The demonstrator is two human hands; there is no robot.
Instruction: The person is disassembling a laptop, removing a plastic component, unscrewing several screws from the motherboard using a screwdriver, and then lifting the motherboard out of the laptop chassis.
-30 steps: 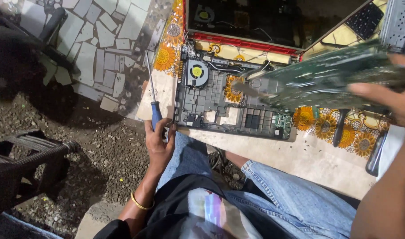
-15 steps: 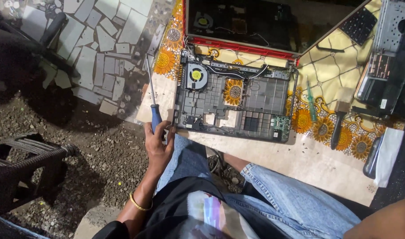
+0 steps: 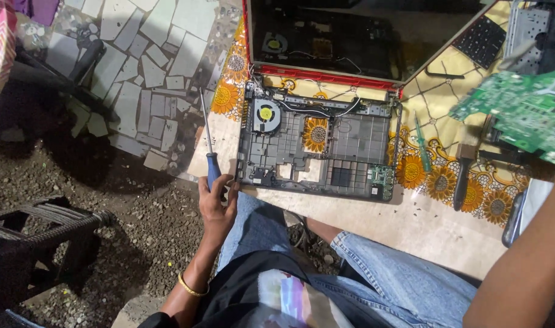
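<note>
Gripping a blue-handled screwdriver (image 3: 208,152), the left hand (image 3: 218,203) is resting at the near left corner of the table (image 3: 411,228), fingers wrapped around the handle and the shaft pointing away from the person, past the table edge and over the broken-tile floor (image 3: 138,67). A gold bangle (image 3: 192,285) is sitting on the left wrist.

Just to the right of that hand, a stripped laptop base (image 3: 317,146) is lying flat on a sunflower-patterned cloth (image 3: 435,176). A round cooling fan with a yellow hub (image 3: 266,113) is occupying the far left corner of the base, and a small green board (image 3: 382,176) is seated at its near right corner. A red-edged laptop lid (image 3: 350,45) is lying open beyond the base.

The right arm (image 3: 526,261) is extending up the right edge of the view; its hand is falling outside the frame, so its grip cannot be told. A large green circuit board (image 3: 520,109) is hovering above the right side of the table. A green-handled screwdriver (image 3: 422,146) and a dark-handled tool (image 3: 461,182) are lying on the cloth beneath it.
</note>
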